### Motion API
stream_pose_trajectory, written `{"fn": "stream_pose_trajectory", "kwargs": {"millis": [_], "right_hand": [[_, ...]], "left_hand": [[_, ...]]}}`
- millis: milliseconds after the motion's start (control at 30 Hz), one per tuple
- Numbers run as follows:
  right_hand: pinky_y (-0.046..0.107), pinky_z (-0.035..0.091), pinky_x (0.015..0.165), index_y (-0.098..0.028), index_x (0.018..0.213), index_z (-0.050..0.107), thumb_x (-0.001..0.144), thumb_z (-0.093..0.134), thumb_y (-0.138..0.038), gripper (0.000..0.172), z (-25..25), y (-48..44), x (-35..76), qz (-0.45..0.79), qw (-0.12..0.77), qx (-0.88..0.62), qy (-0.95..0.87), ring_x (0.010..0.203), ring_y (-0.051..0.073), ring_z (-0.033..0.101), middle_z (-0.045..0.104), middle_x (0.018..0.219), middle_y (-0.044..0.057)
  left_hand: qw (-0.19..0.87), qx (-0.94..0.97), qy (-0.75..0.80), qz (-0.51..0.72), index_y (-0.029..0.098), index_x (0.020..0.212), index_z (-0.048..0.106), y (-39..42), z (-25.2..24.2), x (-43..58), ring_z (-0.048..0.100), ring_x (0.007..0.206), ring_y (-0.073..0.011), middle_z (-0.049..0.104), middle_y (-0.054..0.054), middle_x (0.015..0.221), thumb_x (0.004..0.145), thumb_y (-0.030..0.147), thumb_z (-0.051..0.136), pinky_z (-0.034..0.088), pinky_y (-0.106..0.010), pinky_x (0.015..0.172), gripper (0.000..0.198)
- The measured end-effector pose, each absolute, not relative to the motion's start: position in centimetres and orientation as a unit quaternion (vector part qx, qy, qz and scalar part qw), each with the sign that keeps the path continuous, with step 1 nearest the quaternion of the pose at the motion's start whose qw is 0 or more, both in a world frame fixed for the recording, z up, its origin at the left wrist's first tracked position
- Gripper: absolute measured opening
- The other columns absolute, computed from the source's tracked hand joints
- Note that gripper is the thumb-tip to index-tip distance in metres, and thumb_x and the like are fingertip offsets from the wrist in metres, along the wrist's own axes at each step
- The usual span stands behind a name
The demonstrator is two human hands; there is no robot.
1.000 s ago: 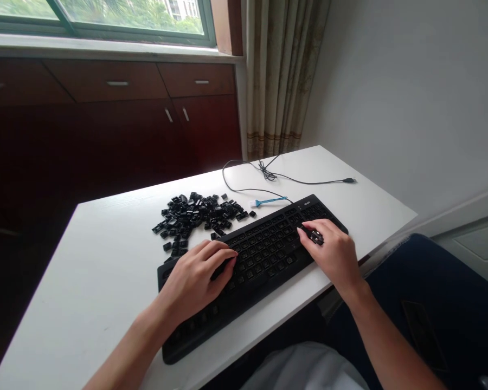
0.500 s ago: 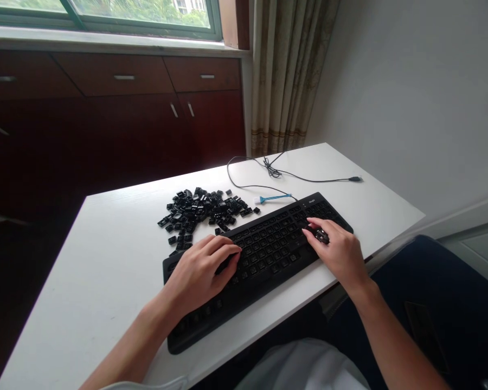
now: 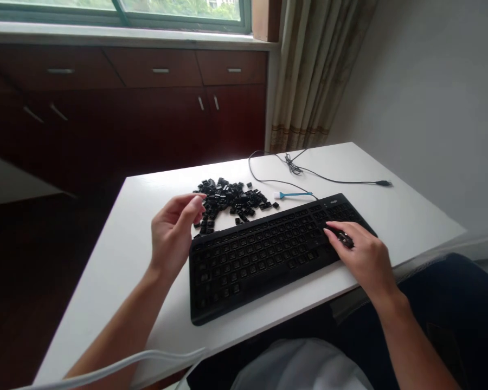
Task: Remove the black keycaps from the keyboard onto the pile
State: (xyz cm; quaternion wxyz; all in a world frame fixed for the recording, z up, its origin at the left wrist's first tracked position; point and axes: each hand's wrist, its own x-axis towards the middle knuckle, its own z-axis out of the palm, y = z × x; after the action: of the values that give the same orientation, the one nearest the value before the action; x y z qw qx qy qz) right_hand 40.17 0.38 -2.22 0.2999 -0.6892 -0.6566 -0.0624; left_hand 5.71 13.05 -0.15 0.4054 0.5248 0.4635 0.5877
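A black keyboard (image 3: 264, 249) with its keycaps off lies tilted across the white table. Above its left end, my left hand (image 3: 174, 230) is raised, thumb and fingertips pressed together; anything between them is too small to make out. Over the keyboard's right part rests my right hand (image 3: 361, 249), curled around a small dark object (image 3: 345, 239) that looks like a keycap puller or loose caps. Behind the keyboard is a heap of black keycaps (image 3: 228, 197), partly hidden by my left fingers.
A small blue brush (image 3: 293, 194) with white bristles lies behind the keyboard. The keyboard's black cable (image 3: 333, 180) runs across the back of the white table (image 3: 101, 276). Beyond stand dark red cabinets (image 3: 158, 119) and a curtain (image 3: 309, 81).
My left hand has lifted off the keyboard and moved left and up, its palm turned more toward me. The view has shifted left. My right hand stays at the keyboard's right part.
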Motion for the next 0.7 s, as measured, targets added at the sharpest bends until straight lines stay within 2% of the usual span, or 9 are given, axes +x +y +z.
{"fn": "stream_pose_trajectory", "kwargs": {"millis": [100,200,400,533,700], "right_hand": [[0.031,0.055,0.082,-0.027,0.116,0.073,0.096,0.066,-0.037,0.024,-2.7,0.5,40.7,-0.077,0.296,-0.684,-0.662,0.096,0.020,0.073,0.075,0.114,0.000],[0.031,0.055,0.080,-0.026,0.116,0.073,0.095,0.067,-0.037,0.025,-3.0,0.7,40.9,-0.086,0.296,-0.676,-0.670,0.095,0.020,0.073,0.075,0.114,0.000],[0.031,0.055,0.084,-0.024,0.110,0.075,0.095,0.066,-0.037,0.022,-2.1,0.9,42.6,-0.118,0.322,-0.696,-0.631,0.096,0.021,0.074,0.078,0.109,0.002],[0.033,0.054,0.076,-0.023,0.102,0.077,0.095,0.065,-0.044,0.025,-1.3,0.9,45.2,-0.173,0.313,-0.743,-0.565,0.088,0.024,0.076,0.080,0.099,0.004],[0.037,0.050,0.070,-0.024,0.104,0.079,0.095,0.062,-0.051,0.034,-1.7,0.2,46.8,-0.200,0.289,-0.767,-0.537,0.083,0.029,0.075,0.080,0.093,0.007]], "left_hand": [[0.429,0.429,0.449,0.656,0.020,0.094,0.077,14.7,-0.7,4.6,0.048,0.061,-0.0084,0.055,0.001,0.069,0.084,0.029,0.074,0.041,-0.020,0.055,0.014],[0.434,0.380,0.463,0.673,0.019,0.095,0.077,15.6,-1.5,3.9,0.043,0.059,-0.0076,0.050,0.003,0.067,0.080,0.028,0.075,0.035,-0.019,0.050,0.017],[0.398,0.400,0.490,0.665,0.015,0.101,0.075,15.9,-2.6,3.6,0.041,0.059,-0.0078,0.049,0.004,0.063,0.083,0.024,0.071,0.036,-0.023,0.055,0.020],[0.354,0.448,0.507,0.645,0.015,0.104,0.076,16.3,-3.5,3.6,0.043,0.060,-0.0092,0.050,0.004,0.062,0.086,0.026,0.070,0.035,-0.026,0.058,0.022],[0.333,0.461,0.517,0.640,0.017,0.098,0.075,15.9,-3.8,4.2,0.041,0.057,-0.0091,0.051,0.004,0.063,0.086,0.033,0.071,0.032,-0.025,0.053,0.021]]}}
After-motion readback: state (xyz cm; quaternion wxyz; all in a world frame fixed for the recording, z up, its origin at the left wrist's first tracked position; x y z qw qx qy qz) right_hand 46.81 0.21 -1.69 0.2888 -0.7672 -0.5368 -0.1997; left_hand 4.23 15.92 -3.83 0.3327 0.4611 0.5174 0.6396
